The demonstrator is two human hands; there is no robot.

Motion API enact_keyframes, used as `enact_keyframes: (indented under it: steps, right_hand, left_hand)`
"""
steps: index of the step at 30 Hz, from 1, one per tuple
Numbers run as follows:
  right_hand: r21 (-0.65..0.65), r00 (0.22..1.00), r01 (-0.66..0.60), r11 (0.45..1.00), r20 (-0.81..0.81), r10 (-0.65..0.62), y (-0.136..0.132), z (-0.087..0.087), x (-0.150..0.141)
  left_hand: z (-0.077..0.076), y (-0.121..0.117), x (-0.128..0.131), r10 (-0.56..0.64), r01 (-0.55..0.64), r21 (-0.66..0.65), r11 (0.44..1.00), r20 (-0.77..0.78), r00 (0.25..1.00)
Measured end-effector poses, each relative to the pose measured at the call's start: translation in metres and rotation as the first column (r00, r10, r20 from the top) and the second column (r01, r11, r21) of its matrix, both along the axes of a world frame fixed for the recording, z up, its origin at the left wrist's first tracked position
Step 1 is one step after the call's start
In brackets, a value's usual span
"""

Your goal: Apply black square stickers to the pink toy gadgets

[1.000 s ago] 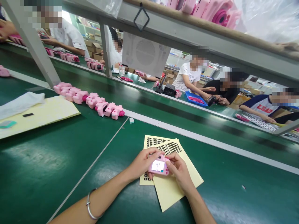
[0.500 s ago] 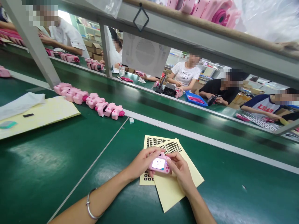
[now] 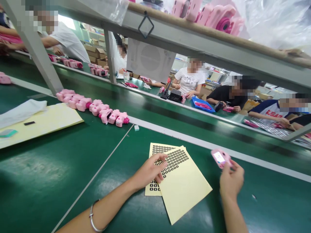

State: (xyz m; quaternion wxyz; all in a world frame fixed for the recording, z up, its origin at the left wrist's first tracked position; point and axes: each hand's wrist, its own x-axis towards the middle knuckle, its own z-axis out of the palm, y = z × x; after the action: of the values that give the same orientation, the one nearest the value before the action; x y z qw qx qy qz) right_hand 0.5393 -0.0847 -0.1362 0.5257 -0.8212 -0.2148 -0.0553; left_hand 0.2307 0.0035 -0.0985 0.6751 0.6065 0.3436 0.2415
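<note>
My right hand pinches a small pink toy camera with a lit screen, held up to the right of the sticker sheets. My left hand rests on two overlapping yellow sheets printed with rows of small black square stickers; its fingers are loosely curled and hold nothing. A silver bracelet sits on my left wrist.
A row of pink toy cameras lies along the green bench's edge at left, beside a large yellow sheet and a white cloth. A conveyor belt runs past. Several people work across it. More pink cameras sit on the shelf overhead.
My right hand has carried the pink camera away from the sheets, up and to the right. My left hand let go of it and stays on the sticker sheets.
</note>
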Motion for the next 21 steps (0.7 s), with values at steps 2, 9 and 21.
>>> enact_keyframes:
  steps: [2,9,21]
  right_hand:
    - [-0.051,0.976,0.21,0.976,0.066,-0.206,-0.012,-0.008,0.03]
    - [-0.152,0.912,0.4,0.904,-0.033,-0.409,-0.035,-0.023,0.069]
    - [-0.099,0.943,0.04,0.994,0.334,-0.005,-0.008,-0.002,0.014]
  left_hand:
    - [-0.001,0.0,0.0,-0.01,0.01,0.011,1.0,-0.013,1.0]
    - [-0.002,0.001,0.0,0.001,0.0,0.03,1.0,-0.049,0.999]
    - [-0.003,-0.001,0.001,-0.009,0.014,0.073,0.997,-0.061,0.998]
